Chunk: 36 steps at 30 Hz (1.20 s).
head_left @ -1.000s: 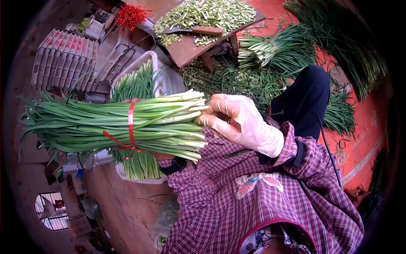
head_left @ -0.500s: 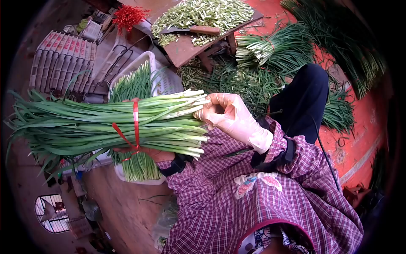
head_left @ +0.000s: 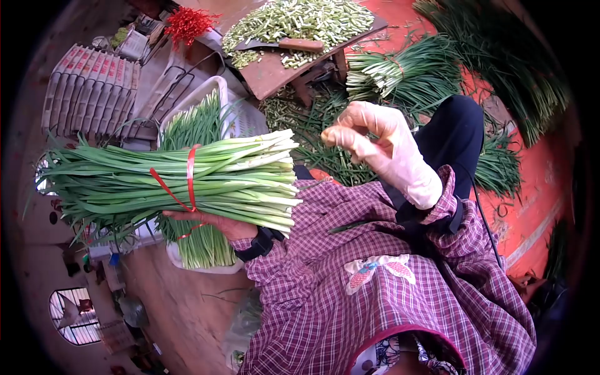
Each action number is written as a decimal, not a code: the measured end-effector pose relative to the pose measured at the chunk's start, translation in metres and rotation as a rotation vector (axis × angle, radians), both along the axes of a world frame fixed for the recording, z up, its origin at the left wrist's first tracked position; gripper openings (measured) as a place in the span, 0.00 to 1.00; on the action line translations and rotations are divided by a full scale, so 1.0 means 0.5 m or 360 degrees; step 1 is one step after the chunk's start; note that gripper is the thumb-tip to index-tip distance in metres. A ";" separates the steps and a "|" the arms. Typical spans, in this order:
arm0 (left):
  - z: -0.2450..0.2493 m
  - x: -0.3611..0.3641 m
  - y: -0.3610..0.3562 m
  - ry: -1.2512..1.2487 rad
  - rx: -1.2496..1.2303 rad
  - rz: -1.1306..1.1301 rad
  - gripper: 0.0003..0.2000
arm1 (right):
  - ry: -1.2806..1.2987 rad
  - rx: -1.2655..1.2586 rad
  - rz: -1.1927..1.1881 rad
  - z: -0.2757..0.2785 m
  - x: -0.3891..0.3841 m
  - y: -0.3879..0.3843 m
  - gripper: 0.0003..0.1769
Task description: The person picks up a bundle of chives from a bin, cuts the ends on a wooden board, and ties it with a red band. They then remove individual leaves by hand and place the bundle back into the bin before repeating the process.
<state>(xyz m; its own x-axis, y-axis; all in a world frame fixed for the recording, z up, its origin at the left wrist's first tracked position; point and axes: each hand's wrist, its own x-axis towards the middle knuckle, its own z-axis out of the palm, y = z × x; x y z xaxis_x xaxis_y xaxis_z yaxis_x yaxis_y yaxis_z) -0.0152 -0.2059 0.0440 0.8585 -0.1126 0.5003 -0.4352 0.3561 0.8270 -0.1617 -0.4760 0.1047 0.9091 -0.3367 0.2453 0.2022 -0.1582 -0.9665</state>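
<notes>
A bundle of long green stalks [head_left: 250,181] with pale cut ends lies across my left hand [head_left: 219,223], its pale ends pointing right. A red tie [head_left: 191,178] circles the bundle, with a loose tail hanging down. My left hand supports it from below, and most of its fingers are hidden behind the stalks. Right of the pale ends, my right hand [head_left: 389,150] is raised in a light glove, clear of the bundle. Its thumb and forefinger are pinched together; whether anything small is between them cannot be made out.
Behind the bundle stands a white basket [head_left: 219,84] of more stalks. A low wooden board [head_left: 269,74] bears chopped pieces and a knife [head_left: 300,44]. Tied bunches [head_left: 431,69] lie on the red floor [head_left: 537,206]. Red ties [head_left: 189,24] are heaped at the upper left.
My right hand has moved away from the pale ends, to the right and slightly up. The bundle in my left hand has shifted and turned a little, its pale ends slightly further left.
</notes>
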 end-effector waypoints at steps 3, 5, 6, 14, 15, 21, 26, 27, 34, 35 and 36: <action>-0.022 -0.008 0.017 -0.0004 0.0057 0.0028 0.42 | -0.0545 -0.0918 -0.0056 0.022 0.009 0.034 0.13; -0.023 -0.009 0.017 0.0005 0.0066 0.0029 0.42 | -0.0606 -0.1287 -0.0003 0.041 0.010 0.045 0.13; -0.025 -0.010 0.017 0.0007 0.0061 0.0024 0.42 | -0.0609 -0.1285 -0.0001 0.041 0.016 0.049 0.13; -0.004 -0.009 -0.004 0.0023 0.0013 0.0034 0.42 | -0.0658 -0.1500 0.0080 0.022 0.047 0.051 0.11; 0.003 -0.008 -0.009 0.0030 -0.0006 0.0036 0.42 | -0.0717 -0.1525 0.0074 0.019 0.053 0.052 0.14; 0.090 -0.010 -0.065 0.0238 -0.0208 -0.0028 0.42 | -0.0743 -0.1550 -0.0159 0.031 0.071 0.038 0.12; 0.082 -0.002 -0.053 0.0257 -0.0301 0.0008 0.37 | -0.0530 -0.1385 -0.0515 0.060 0.044 -0.030 0.10; 0.054 0.005 -0.043 -0.0133 0.0226 0.0337 0.37 | -0.0467 -0.1469 -0.0460 0.056 0.034 -0.032 0.10; 0.124 -0.002 -0.099 0.0596 -0.0451 0.0007 0.38 | -0.0647 -0.1636 0.0013 0.050 0.012 0.058 0.15; 0.122 0.004 -0.103 0.0668 -0.0512 -0.0061 0.39 | -0.0654 -0.1623 0.0029 0.040 0.024 0.066 0.14; 0.124 0.013 -0.104 0.0710 -0.0576 -0.0105 0.40 | -0.0701 -0.1629 0.0002 0.027 0.036 0.074 0.13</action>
<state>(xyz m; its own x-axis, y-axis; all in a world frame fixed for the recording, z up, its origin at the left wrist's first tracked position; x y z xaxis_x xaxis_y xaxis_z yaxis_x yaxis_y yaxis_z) -0.0090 -0.2580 0.1060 0.9922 -0.0619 0.1079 -0.0396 0.6651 0.7457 -0.1437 -0.4389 0.1180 0.6744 0.2099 0.7079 0.4961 -0.8389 -0.2239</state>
